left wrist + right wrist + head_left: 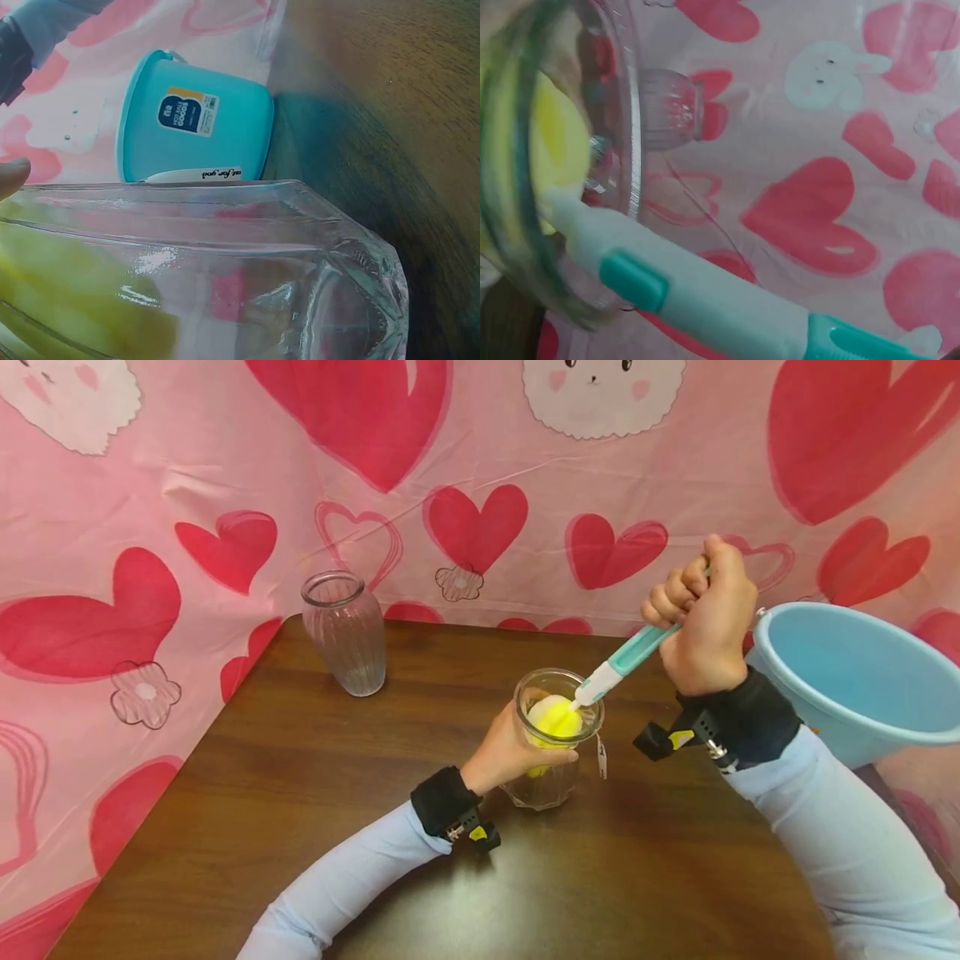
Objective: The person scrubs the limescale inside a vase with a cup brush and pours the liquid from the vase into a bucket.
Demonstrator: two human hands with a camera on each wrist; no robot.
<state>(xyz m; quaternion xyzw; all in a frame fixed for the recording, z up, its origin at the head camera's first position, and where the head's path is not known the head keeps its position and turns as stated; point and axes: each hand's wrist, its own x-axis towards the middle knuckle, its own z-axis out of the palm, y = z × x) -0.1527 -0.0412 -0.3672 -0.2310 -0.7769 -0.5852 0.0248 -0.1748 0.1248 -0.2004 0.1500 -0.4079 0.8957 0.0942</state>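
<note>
My left hand grips a clear glass vase, fingers around its upper side. The vase appears tilted a little; whether its base touches the table cannot be told. My right hand is curled round the teal-and-white handle of a sponge bottle brush, which slants down to the left. Its yellow and white sponge head sits inside the vase mouth. Through the faceted glass in the left wrist view, yellow sponge shows. In the right wrist view the brush's white neck enters past the rim.
A second, ribbed glass vase stands at the back left of the brown wooden table. To the right is a light blue bucket. A white tag hangs beside the held vase. Pink heart-patterned cloth hangs behind.
</note>
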